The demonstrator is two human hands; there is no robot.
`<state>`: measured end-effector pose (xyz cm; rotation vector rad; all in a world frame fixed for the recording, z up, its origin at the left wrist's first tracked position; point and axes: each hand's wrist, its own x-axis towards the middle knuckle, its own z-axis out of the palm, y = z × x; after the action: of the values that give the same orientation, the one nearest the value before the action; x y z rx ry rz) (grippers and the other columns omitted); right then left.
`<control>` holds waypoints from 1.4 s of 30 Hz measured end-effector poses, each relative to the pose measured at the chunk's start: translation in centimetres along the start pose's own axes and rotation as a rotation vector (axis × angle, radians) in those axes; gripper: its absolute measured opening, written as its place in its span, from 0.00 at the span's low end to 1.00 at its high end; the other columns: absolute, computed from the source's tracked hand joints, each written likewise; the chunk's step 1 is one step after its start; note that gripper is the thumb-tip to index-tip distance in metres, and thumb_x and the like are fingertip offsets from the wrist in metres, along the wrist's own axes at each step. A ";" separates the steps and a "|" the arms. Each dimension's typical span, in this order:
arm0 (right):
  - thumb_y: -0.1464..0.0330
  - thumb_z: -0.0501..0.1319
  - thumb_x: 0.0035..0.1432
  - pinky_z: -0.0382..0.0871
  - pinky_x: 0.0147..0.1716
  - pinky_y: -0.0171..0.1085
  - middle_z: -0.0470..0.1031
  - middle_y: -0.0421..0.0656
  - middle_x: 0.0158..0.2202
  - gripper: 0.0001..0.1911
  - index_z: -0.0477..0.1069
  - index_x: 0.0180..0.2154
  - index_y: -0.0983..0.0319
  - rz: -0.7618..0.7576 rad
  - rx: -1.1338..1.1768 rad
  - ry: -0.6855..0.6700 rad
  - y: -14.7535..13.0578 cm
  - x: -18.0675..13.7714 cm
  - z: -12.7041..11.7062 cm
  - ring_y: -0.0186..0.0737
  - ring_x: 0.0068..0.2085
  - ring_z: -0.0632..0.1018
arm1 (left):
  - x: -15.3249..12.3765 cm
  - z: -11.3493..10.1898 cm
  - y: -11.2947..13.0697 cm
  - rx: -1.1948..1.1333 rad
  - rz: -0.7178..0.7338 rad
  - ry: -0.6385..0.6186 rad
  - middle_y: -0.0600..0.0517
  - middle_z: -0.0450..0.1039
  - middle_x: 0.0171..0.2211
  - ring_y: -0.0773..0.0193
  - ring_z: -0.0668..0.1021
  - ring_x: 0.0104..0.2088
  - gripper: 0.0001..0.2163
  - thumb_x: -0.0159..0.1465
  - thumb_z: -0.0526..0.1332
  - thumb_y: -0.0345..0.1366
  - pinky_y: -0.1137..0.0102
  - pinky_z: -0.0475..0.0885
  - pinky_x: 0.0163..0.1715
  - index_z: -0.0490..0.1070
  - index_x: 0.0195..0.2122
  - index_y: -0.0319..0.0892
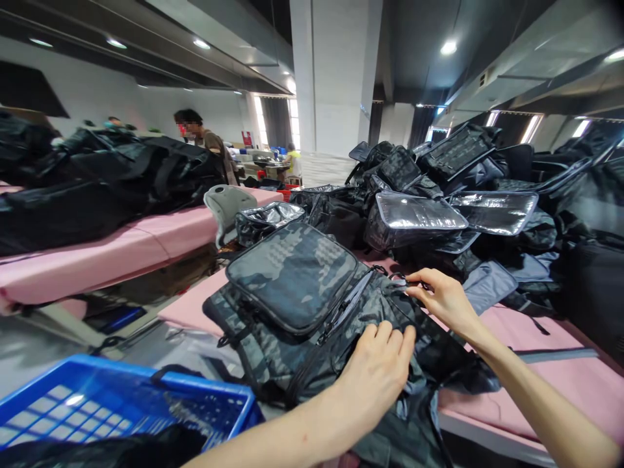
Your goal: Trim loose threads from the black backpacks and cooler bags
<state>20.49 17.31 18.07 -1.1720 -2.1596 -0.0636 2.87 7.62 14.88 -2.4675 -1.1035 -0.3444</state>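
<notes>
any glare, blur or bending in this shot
Head view: glare shines off the silver flaps, while a ceiling light and a window burn white; head view: the far-right bags look smeared, the camouflage bag clearer; head view: the top right corner darkens, and wide-angle stretch seems strongest toward the edges.

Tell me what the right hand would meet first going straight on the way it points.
From the right hand, that line runs leftward into the camouflage bag, likely near its grey strip; exact depth is unclear from this single view.
</notes>
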 end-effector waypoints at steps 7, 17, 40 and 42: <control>0.68 0.59 0.57 0.62 0.33 0.35 0.74 0.41 0.31 0.04 0.72 0.32 0.60 -0.251 -0.199 0.017 -0.4 0.3 0.4 0.38 0.34 0.71 | 0.2 0.8 -0.4 -0.022 -0.070 -0.038 0.47 0.65 0.30 0.57 0.68 0.32 0.04 0.57 0.54 0.25 0.64 0.64 0.31 0.65 0.33 0.36; 0.68 0.58 0.58 0.59 0.33 0.36 0.75 0.41 0.31 0.04 0.71 0.32 0.60 -0.329 -0.227 0.037 -0.2 0.9 0.5 0.37 0.33 0.69 | 0.1 0.5 -0.4 -0.031 -0.057 -0.044 0.47 0.65 0.30 0.57 0.67 0.32 0.05 0.57 0.54 0.24 0.64 0.63 0.30 0.66 0.33 0.36; 0.66 0.59 0.56 0.64 0.30 0.33 0.74 0.41 0.30 0.05 0.73 0.32 0.59 -0.058 0.048 -0.073 0.4 0.7 0.5 0.36 0.31 0.73 | -0.2 0.4 -0.3 -0.034 -0.045 0.009 0.49 0.64 0.28 0.59 0.66 0.30 0.03 0.57 0.54 0.24 0.65 0.62 0.28 0.64 0.30 0.37; 0.66 0.58 0.56 0.62 0.29 0.33 0.74 0.41 0.29 0.06 0.73 0.32 0.59 -0.080 -0.016 -0.045 0.4 0.6 0.2 0.36 0.31 0.72 | -0.2 0.6 -0.3 -0.029 -0.043 0.029 0.49 0.64 0.28 0.59 0.66 0.30 0.03 0.57 0.54 0.25 0.65 0.62 0.28 0.64 0.31 0.37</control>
<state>20.45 18.00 18.14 -1.1051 -2.2496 -0.0900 2.56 7.89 14.37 -2.4589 -1.1487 -0.4096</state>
